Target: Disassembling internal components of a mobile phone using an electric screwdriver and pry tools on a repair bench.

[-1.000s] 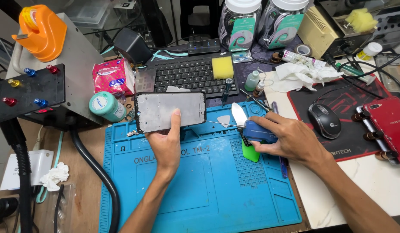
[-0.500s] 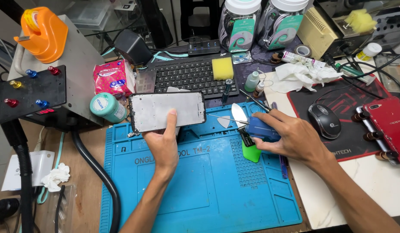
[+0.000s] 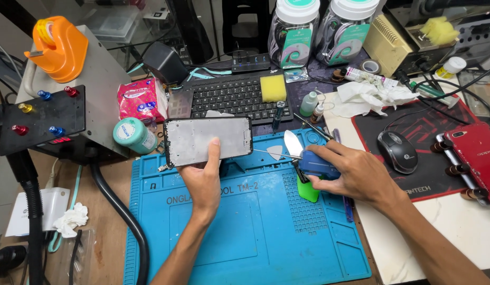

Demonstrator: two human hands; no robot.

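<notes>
One phone frame (image 3: pixel 208 140), a flat grey panel with a dark rim, is held level over the far edge of the blue work mat (image 3: pixel 245 232), just in front of the single black keyboard (image 3: pixel 234 97). The left hand (image 3: pixel 202 179) grips it from below, thumb pressed on its face. The right hand (image 3: pixel 356 171) is closed around one blue tool (image 3: pixel 316 164), resting on the mat beside a green piece (image 3: pixel 308 190); what sort of tool it is stays unclear. Behind stand two clear jars (image 3: pixel 292 26), one yellow sponge (image 3: pixel 273 87) and two small dropper bottles (image 3: pixel 308 104). To the right lie one mouse (image 3: pixel 397 151) and one red phone (image 3: pixel 474 155).
</notes>
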